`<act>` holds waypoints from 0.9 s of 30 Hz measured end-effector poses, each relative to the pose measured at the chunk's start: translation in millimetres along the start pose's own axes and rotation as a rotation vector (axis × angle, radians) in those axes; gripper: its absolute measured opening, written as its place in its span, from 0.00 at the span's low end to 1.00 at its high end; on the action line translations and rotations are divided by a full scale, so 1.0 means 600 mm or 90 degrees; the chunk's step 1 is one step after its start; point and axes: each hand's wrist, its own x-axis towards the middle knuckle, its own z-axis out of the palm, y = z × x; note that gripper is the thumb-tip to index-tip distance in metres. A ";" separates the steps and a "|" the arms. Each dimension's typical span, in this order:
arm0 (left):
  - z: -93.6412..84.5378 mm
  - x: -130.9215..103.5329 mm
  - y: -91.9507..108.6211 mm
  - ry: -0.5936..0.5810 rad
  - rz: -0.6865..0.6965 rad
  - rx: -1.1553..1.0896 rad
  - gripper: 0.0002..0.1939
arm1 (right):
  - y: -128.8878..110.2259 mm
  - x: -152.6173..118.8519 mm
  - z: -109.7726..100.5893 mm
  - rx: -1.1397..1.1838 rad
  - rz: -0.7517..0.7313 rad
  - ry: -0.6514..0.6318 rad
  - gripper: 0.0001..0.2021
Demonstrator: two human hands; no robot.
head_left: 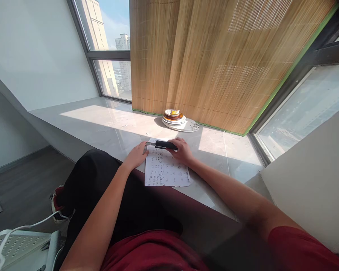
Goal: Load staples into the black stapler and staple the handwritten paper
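A black stapler (164, 144) with a silver metal end lies across the top part of a sheet of handwritten paper (165, 171). My right hand (183, 150) is closed around the stapler's right end. At the sheet's upper left edge, my left hand (137, 155) has its thumb against the paper and its fingertips close to the stapler's metal end. The paper rests on the pale sill with its lower edge towards me. Its underside and the undersides of my fingers are hidden.
Beyond the paper, a stack of plates (173, 119) stands on the tiled sill (113, 130) beside an oval plate (192, 126). A bamboo blind (214, 67) hangs behind them. A white cable (31, 226) runs over a perforated white surface (19, 242) at lower left.
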 end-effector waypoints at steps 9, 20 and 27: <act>0.000 -0.003 0.032 0.132 -0.140 -0.537 0.23 | -0.017 -0.019 -0.014 -0.145 -0.225 -0.032 0.20; 0.000 -0.005 0.031 0.116 -0.214 -0.812 0.10 | -0.034 -0.017 -0.015 -0.113 -0.195 0.014 0.16; 0.005 -0.008 0.027 0.298 -0.142 -0.711 0.10 | -0.035 -0.001 0.005 0.146 0.177 0.088 0.11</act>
